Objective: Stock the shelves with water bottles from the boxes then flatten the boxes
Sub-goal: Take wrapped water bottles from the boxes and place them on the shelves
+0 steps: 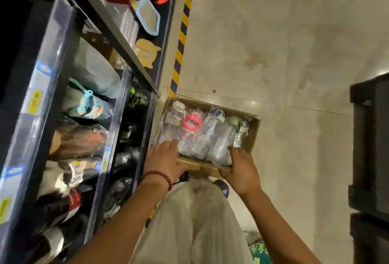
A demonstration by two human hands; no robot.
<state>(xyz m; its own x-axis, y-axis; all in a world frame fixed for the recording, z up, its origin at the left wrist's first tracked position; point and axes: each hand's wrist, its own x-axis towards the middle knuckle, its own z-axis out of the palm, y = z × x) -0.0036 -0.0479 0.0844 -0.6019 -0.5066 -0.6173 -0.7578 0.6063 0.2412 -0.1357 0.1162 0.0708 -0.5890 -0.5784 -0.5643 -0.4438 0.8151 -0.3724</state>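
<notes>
Looking down from head height, so the far left is all shelves [63, 99], with clear plastic fronts and price tags. Wrapped bottles [80, 141] lie on them, one with a light blue loop, plus some dark ones lower down. Higher up sit a white tray [148, 16] and a cat-shaped tan thing [145, 53]. A yellow and black striped tape [183, 30] runs along the floor [273, 42] beside the shelf base.

Next over, the left hand [166, 159], red bead bracelet [160, 176] on the wrist, grips the near left corner of the cardboard box [253, 135], fingers curled over the edge. That box sits in the middle, just beside the shelf, open on top and packed with plastic-wrapped water bottles [202, 135] lying side by side; one has a pink lid [192, 121]. The right hand [243, 169] grips the near right corner, thumb over the rim and touching the wrapped bottles. White trousers [195, 221] show below. A dark crate [370, 148] stands at the far right.
</notes>
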